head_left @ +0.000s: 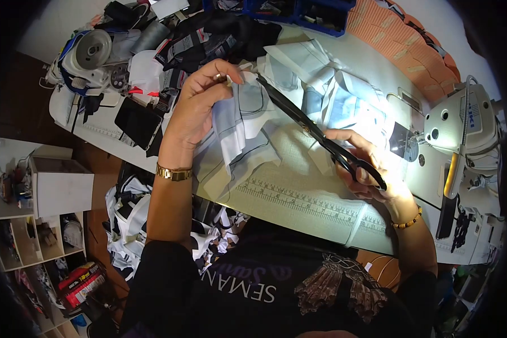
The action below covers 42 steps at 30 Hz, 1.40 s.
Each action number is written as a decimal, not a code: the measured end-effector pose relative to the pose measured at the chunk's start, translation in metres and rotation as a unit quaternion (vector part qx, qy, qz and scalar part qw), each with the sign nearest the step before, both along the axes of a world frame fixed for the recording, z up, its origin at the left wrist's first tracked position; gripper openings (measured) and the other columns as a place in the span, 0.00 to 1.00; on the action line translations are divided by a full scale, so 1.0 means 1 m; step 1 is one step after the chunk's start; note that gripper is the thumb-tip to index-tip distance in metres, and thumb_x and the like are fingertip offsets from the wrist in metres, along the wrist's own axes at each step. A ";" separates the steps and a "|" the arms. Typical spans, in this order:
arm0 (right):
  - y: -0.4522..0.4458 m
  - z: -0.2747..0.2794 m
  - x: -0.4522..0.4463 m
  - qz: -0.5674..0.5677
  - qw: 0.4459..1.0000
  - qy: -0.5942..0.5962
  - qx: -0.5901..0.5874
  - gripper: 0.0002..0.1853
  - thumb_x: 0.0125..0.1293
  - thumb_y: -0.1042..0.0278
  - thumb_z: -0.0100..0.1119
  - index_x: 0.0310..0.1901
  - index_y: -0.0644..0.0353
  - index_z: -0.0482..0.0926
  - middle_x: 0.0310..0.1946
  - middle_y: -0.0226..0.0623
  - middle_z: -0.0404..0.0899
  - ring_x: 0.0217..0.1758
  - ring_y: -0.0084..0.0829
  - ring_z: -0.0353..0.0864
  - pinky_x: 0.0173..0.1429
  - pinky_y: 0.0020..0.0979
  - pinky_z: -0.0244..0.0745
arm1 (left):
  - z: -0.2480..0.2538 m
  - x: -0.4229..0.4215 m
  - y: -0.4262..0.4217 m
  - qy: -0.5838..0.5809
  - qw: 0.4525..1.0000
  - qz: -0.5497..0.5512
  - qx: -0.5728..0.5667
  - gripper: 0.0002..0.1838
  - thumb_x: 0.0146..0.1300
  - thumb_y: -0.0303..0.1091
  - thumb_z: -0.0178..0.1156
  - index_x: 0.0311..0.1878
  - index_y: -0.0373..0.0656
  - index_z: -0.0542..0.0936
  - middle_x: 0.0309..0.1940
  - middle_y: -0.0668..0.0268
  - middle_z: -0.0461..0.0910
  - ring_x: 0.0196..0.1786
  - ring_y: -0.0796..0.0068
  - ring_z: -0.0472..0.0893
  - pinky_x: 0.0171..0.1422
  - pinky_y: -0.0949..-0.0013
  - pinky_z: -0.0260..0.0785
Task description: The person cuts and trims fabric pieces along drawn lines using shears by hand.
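Note:
Pinched between the thumb and fingers of my left hand (pixel 200 101) is a pale grey-white piece of fabric (pixel 231 127), which hangs down over the table. A dark thread or outline curves across it. My right hand (pixel 366 163) is wrapped round the handles of long black scissors (pixel 304 121). Their blades point up and left, with the tips close beside the top of the fabric. Whether the tips touch the cloth I cannot tell. More pale fabric pieces (pixel 355 101) lie on the table beyond the scissors, under a bright light.
At right stands a white sewing machine (pixel 462 115), and another machine (pixel 90 56) is at upper left. A ruler scale (pixel 298 203) runs along the table's front edge. Dark garments (pixel 208 42), blue bins (pixel 321 17) and a stack of orange pieces (pixel 405 45) line the back.

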State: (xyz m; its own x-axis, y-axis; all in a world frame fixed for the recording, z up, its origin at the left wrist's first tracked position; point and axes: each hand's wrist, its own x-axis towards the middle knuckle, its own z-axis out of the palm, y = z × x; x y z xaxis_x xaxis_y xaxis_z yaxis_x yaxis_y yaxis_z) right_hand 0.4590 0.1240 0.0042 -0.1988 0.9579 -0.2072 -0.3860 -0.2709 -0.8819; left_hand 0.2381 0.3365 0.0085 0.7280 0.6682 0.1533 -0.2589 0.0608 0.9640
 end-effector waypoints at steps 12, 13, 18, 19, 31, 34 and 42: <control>0.002 0.001 -0.011 -0.029 0.998 0.018 0.051 0.47 0.48 0.39 0.65 0.62 0.64 0.58 0.18 0.27 0.68 0.11 0.11 0.58 0.13 0.14 0.47 | -0.001 0.000 0.000 0.008 1.000 0.003 0.012 0.12 0.48 0.17 0.49 0.35 0.39 0.77 0.34 0.74 0.74 0.36 0.87 0.69 0.43 0.83 0.59; 0.002 0.002 -0.011 -0.031 0.999 0.006 0.045 0.46 0.49 0.41 0.65 0.62 0.63 0.58 0.18 0.27 0.68 0.11 0.11 0.58 0.13 0.14 0.47 | -0.002 0.000 0.000 0.012 1.000 0.005 0.016 0.12 0.48 0.17 0.49 0.35 0.39 0.77 0.34 0.74 0.74 0.36 0.87 0.68 0.43 0.83 0.59; 0.001 0.004 -0.011 -0.050 0.998 0.032 0.014 0.37 0.54 0.65 0.64 0.62 0.66 0.57 0.19 0.25 0.66 0.11 0.12 0.58 0.12 0.15 0.52 | -0.004 0.000 0.002 0.020 1.000 0.004 0.014 0.11 0.49 0.17 0.49 0.35 0.39 0.77 0.33 0.74 0.74 0.35 0.89 0.68 0.42 0.84 0.59; 0.001 0.005 -0.011 -0.052 0.998 0.026 0.010 0.36 0.54 0.67 0.64 0.62 0.66 0.57 0.19 0.24 0.66 0.10 0.12 0.58 0.12 0.15 0.52 | -0.003 0.000 0.002 0.021 1.000 0.005 0.016 0.11 0.49 0.17 0.49 0.35 0.39 0.77 0.33 0.75 0.74 0.35 0.89 0.68 0.42 0.84 0.58; 0.000 0.005 -0.014 -0.054 0.996 -0.062 0.031 0.33 0.55 0.71 0.62 0.62 0.64 0.58 0.18 0.22 0.63 0.11 0.12 0.59 0.13 0.16 0.52 | -0.001 -0.001 0.001 0.022 0.999 0.017 0.036 0.11 0.50 0.17 0.50 0.35 0.40 0.77 0.33 0.74 0.74 0.35 0.88 0.68 0.42 0.84 0.58; 0.002 0.003 -0.013 -0.063 0.995 -0.056 0.054 0.34 0.55 0.71 0.62 0.62 0.64 0.58 0.18 0.22 0.63 0.10 0.13 0.59 0.12 0.16 0.53 | -0.002 -0.001 0.002 0.023 0.999 0.011 0.041 0.11 0.50 0.17 0.50 0.35 0.39 0.77 0.33 0.74 0.74 0.35 0.88 0.68 0.42 0.83 0.58; 0.005 0.002 -0.008 -0.075 0.992 -0.070 0.074 0.40 0.50 0.51 0.68 0.58 0.67 0.62 0.16 0.24 0.66 0.09 0.17 0.63 0.12 0.16 0.53 | 0.006 0.008 -0.021 0.068 0.977 0.086 0.182 0.09 0.55 0.17 0.50 0.36 0.38 0.77 0.35 0.72 0.76 0.36 0.86 0.71 0.43 0.81 0.62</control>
